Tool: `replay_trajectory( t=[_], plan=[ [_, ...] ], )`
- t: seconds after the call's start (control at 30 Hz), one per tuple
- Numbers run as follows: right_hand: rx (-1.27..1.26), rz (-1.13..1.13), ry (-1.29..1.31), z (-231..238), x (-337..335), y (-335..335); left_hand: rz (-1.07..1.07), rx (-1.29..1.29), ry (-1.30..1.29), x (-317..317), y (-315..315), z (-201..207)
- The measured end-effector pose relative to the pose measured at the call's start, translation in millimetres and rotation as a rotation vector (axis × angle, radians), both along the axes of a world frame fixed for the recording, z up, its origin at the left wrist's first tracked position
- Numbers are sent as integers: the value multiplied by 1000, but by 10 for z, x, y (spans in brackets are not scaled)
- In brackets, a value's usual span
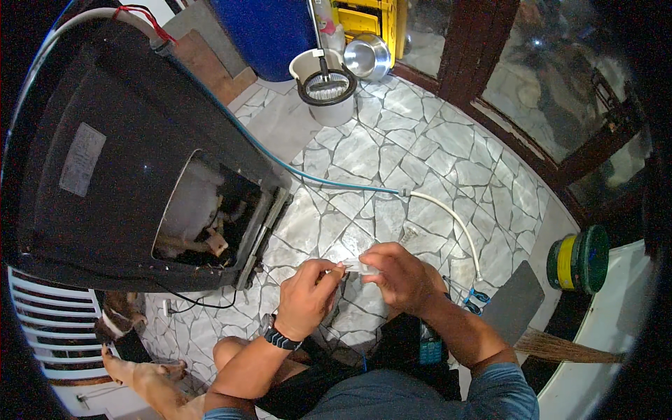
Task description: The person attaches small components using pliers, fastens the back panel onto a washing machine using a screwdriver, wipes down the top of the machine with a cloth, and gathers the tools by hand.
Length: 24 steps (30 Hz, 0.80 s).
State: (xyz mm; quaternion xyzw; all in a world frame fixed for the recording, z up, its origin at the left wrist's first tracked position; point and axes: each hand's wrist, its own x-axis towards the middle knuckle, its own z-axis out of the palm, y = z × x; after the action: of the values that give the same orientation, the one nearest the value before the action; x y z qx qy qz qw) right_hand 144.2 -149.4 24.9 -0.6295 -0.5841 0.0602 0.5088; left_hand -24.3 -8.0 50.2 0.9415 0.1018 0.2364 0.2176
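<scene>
Two grips [304, 295] — pale piece [354, 267] between, pinched

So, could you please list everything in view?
Small piece: 1, translucent, between hands
Appliance: 1, black, left
Hose: 1, blue-white, across floor
Bucket: 1, white, top
Mop: 1, grey, in bucket
Pot: 1, silver, beside bucket
Drum: 1, blue, top
Crate: 1, yellow, top
Glass panels: several, brown-framed, upper right
Tub: 1, green, right
Broom: 1, brown, lower right
Mat: 1, grey, right
Tool: 1, blue, right
Animals: 2, tan and brown, lower left
Slatted panel: 1, white, left
Watch: 1, black, left wrist
Left hand: 1, bare, centre
Right hand: 1, bare, centre
</scene>
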Motion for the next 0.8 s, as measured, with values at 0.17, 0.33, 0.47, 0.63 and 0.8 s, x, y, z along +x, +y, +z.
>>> replay_trajectory(
  t=[0.17, 0.33, 0.47, 0.63, 0.8],
  plan=[
    [5, 39, -63, 30, -1, -10, 35, -179, -85, -13, -25, 43],
    [65, 152, 2, 10, 83, -9, 9, -428, -10, -38, 61, 128],
    [48, 182, 18, -12, 71, -32, -4, -444, 105, -50, 93, 150],
    [8, 229, -29, -6, 88, -41, 79, -260, 92, -71, -66, 179],
    [6, 276, 259, -137, 143, -29, 79, -210, 67, -51, -20, 140]
  ],
)
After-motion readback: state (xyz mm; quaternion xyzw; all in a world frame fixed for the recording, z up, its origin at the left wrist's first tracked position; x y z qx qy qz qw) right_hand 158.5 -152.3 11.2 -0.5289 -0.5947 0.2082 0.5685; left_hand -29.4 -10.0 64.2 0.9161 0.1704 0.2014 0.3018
